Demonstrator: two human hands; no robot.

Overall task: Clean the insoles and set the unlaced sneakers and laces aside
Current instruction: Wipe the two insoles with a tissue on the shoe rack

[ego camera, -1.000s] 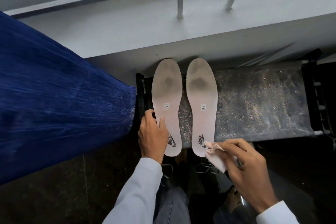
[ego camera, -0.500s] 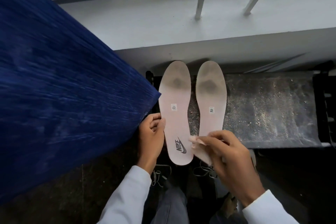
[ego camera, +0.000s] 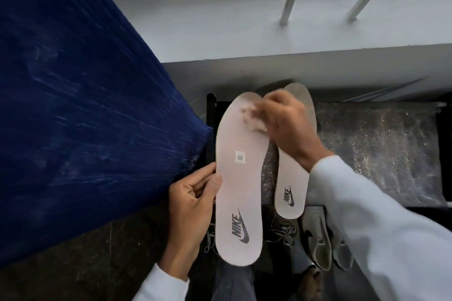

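Observation:
Two pale insoles with a dark logo at the heel. The left insole (ego camera: 241, 178) is lifted toward me, with my left hand (ego camera: 193, 199) pinching its left edge. My right hand (ego camera: 287, 127) presses a small whitish wipe (ego camera: 254, 117) against that insole's toe end; the wipe is blurred. The right insole (ego camera: 292, 173) lies on the speckled grey bench (ego camera: 376, 149), partly under my right wrist. On the floor below lie grey sneakers (ego camera: 318, 239) and loose laces (ego camera: 281, 232).
A dark blue fabric mass (ego camera: 85, 105) fills the left side, touching the bench's black frame (ego camera: 210, 115). A white ledge with railing bars (ego camera: 269, 27) runs behind the bench. My knees and dark floor (ego camera: 97, 264) lie below.
My left hand has raised the left insole off the bench toward me. My right hand moved with the wipe from the right insole's heel up to the left insole's toe end.

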